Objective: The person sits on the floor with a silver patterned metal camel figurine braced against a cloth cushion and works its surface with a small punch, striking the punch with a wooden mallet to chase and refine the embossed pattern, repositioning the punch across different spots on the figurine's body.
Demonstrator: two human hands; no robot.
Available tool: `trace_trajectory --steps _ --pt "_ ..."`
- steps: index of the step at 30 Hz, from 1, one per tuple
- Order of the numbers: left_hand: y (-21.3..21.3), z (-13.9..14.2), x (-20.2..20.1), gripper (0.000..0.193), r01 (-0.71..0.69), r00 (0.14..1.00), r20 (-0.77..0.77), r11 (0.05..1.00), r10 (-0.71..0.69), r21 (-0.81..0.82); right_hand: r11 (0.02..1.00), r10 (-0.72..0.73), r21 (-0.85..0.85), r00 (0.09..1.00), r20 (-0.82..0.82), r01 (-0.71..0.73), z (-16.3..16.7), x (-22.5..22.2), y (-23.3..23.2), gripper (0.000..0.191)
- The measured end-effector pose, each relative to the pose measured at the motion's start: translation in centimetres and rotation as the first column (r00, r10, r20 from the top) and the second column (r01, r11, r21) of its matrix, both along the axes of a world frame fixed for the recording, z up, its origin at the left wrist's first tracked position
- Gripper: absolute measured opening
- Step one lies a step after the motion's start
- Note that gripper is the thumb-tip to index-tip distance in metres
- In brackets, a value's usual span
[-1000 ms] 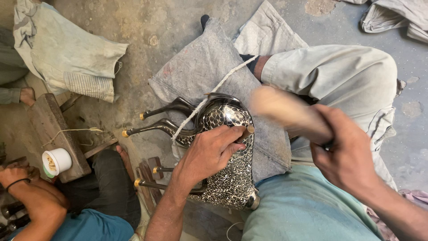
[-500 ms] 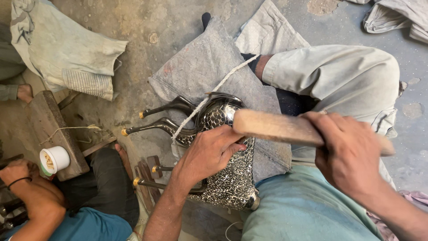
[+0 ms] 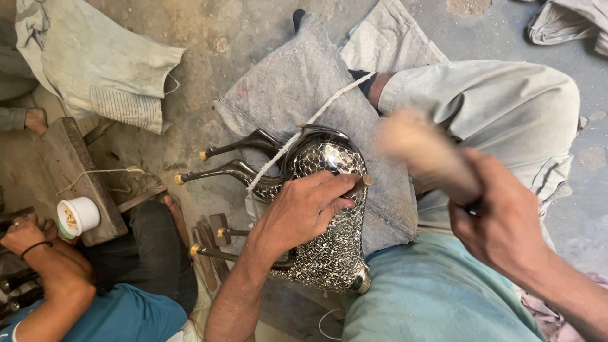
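Gripping a short punch (image 3: 356, 186) between curled fingers, the left hand (image 3: 304, 212) rests on the patterned metal animal figure (image 3: 329, 234), which lies on its side across a grey cloth (image 3: 297, 88) in the person's lap, its legs pointing left and a white cord (image 3: 316, 117) running over it. The right hand (image 3: 500, 221) is closed around a wooden mallet (image 3: 424, 152), blurred, raised just right of the punch. At lower left, a co-worker's arm (image 3: 44, 266) lies beside a white cup (image 3: 77, 217) on a wooden block (image 3: 73, 158).
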State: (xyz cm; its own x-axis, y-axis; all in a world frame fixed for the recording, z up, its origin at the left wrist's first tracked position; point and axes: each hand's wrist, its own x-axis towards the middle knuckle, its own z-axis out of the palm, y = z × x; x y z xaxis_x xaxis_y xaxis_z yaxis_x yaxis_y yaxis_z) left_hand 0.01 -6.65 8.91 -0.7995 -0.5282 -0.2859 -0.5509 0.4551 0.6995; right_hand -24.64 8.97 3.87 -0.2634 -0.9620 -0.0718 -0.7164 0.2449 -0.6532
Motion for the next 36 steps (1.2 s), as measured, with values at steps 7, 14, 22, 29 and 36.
trace_trajectory --steps 7,14,22,29,36 --pt "0.3 0.1 0.0 0.028 -0.012 0.995 -0.103 0.995 0.002 -0.096 0.997 0.038 -0.062 0.994 -0.099 -0.044 -1.2 0.0 0.2 0.067" --pt "1.5 -0.2 0.8 0.034 -0.211 0.965 -0.181 0.971 0.190 -0.109 0.986 0.145 0.109 0.973 -0.181 -0.127 -2.8 -0.3 -2.1 0.062" --pt "2.0 -0.7 0.9 0.035 -0.223 0.963 -0.184 0.964 0.195 -0.147 0.988 -0.135 0.004 0.864 0.485 0.152 2.7 -2.3 -4.0 0.028" --pt "1.8 -0.4 0.2 0.031 -0.296 0.942 -0.205 0.945 0.266 -0.136 0.995 0.095 0.035 0.966 -0.240 -0.089 1.8 -2.2 -2.3 0.057" --pt "0.5 0.2 0.0 0.035 -0.076 0.985 -0.159 0.992 0.059 -0.102 0.992 0.056 0.124 0.985 -0.165 -0.035 -3.4 0.1 -0.4 0.062"
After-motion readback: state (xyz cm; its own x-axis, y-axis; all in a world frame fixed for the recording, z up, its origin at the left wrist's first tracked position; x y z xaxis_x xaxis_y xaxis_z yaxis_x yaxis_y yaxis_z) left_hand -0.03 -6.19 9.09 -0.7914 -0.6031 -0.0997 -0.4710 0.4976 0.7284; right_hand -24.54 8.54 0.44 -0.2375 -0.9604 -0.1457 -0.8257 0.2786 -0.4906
